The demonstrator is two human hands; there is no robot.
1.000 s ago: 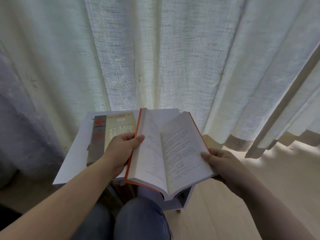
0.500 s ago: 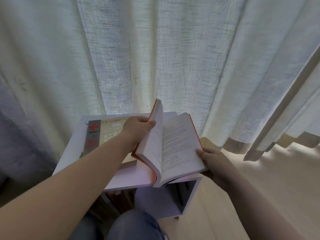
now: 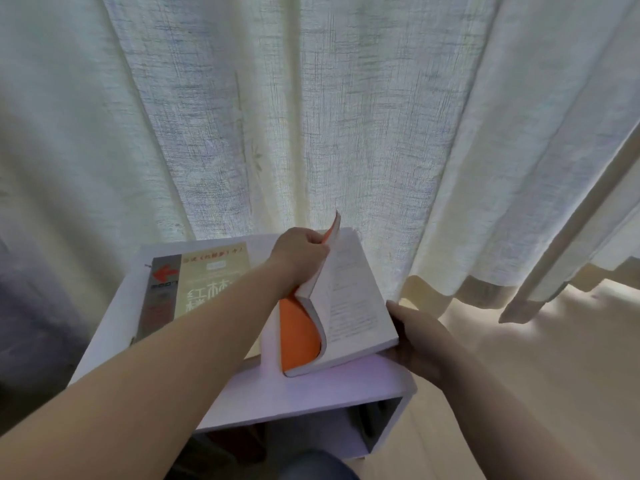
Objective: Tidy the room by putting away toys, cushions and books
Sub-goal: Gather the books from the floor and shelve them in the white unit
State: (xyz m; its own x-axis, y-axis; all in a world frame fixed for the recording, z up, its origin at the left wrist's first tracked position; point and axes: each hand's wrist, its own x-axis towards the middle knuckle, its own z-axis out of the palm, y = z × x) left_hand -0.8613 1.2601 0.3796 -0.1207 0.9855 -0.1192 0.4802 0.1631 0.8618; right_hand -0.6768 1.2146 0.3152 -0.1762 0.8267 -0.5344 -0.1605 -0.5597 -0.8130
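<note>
Our left hand [image 3: 298,258] pinches the orange book [image 3: 353,306] further closed than before; our right hand [image 3: 419,341] seemingly grips its edge above the white shelf [image 3: 311,393], by curtains [image 3: 311,116].

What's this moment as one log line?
left hand grips cover and pages of orange book, bent over | right hand holds its right edge | book half open over white shelf | yellow book flat on shelf

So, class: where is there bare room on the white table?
Bare: the front strip of the table, between the orange book and the front edge; a narrow margin left of the yellow book. Crowded: the back, with both books and the left hand.
</note>
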